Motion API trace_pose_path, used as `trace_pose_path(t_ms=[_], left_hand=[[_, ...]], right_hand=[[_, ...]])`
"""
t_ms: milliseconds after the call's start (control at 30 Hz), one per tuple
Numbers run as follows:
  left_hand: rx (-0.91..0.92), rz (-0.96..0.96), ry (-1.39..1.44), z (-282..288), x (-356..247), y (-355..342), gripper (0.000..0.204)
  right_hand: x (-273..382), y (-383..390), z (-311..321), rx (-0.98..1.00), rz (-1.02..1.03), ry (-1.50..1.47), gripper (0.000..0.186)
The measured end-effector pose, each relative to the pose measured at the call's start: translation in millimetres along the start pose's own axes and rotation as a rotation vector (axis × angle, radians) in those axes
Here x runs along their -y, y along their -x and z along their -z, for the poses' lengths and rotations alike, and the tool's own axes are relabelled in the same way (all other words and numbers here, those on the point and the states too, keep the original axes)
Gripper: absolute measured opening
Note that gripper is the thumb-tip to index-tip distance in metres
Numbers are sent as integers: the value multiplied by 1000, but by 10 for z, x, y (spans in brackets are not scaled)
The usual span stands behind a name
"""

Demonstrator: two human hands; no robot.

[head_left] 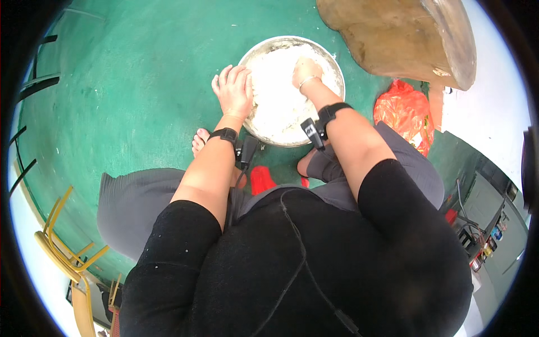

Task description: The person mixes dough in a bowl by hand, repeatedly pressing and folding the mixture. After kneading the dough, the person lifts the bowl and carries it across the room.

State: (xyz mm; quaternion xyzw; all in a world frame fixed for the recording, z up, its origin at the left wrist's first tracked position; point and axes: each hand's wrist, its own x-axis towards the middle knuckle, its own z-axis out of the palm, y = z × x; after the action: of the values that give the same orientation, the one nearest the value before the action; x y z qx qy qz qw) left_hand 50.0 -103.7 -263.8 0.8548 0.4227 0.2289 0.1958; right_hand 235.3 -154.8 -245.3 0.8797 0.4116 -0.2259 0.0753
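Note:
A wide metal basin [339,78] full of white, flour-like powder [275,109] sits on the green floor in front of me. My left hand [233,91] rests at the basin's left rim with its fingers apart, holding nothing. My right hand [306,71] is down in the powder on the right side of the basin, its fingertips buried and hidden. Both my wrists wear black straps with small devices.
A large brown wooden piece [398,33] stands at the upper right, above a red plastic bag [401,112]. Yellow chairs [59,230] are at the lower left. My legs and bare feet surround the basin's near side, with a red object [261,180] between them.

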Motion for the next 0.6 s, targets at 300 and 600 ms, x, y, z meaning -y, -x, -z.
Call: trace_pose_path(t_ms=[300,600], left_hand=[[-60,5,122,29,125,57,18],[4,-63,139,12,52,15,19]], right_hand=[[35,1039,4,-162,366,175,9],[-169,1241,-144,58,475,206,12]])
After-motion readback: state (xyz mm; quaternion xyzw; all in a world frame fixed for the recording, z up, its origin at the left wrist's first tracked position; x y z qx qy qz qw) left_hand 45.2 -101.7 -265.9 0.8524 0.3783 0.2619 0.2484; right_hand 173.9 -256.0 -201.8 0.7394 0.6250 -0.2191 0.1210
